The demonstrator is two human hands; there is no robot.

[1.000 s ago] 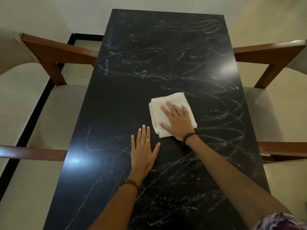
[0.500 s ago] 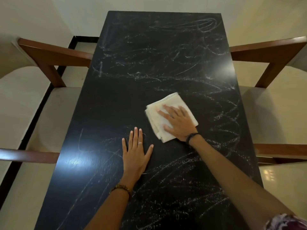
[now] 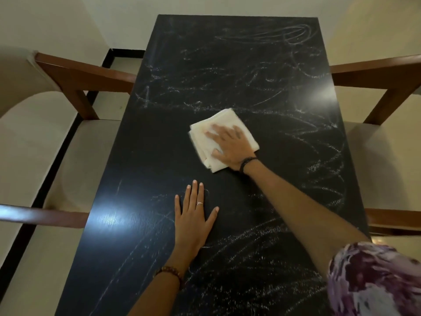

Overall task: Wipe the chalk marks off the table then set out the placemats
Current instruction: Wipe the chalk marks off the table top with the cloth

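Fingers (image 3: 213, 133) of the right hand (image 3: 230, 147) lie spread and flat on a folded white cloth (image 3: 205, 142), palm pressing it to the black table (image 3: 141, 156); the hand grips nothing, it only bears down. A dark band (image 3: 247, 161) circles that wrist, and a purple-and-white patterned sleeve (image 3: 373, 279) shows at 5 o'clock. The cloth sits a little past the table's middle, toward 12 o'clock, its corners poking out beyond the hand toward 11 and 7 o'clock, well apart from both long edges.

The left hand (image 3: 193, 222) rests open and flat on the bare tabletop at 7 o'clock from the cloth, near it but not touching, fingers together and thumb splayed toward 3 o'clock. It wears a thin ring (image 3: 199, 203) and a beaded bracelet (image 3: 169, 271).

Chalk marks (image 3: 323, 179) cover much of the surface: dense scribbles along the right side from 2 to 5 o'clock, loops near the far right corner, thinner streaks across the far half and along the near edge. The patch between the two hands and out toward 9 o'clock looks mostly dark, with only faint lines. Two lamp glares shine on the top, at 8 and at 2 o'clock.

Wooden chairs (image 3: 75, 74) with cream seats flank both long sides, their armrests reaching the table's edges. The far end meets a pale wall; a black skirting strip (image 3: 68, 137) runs along the floor at left.
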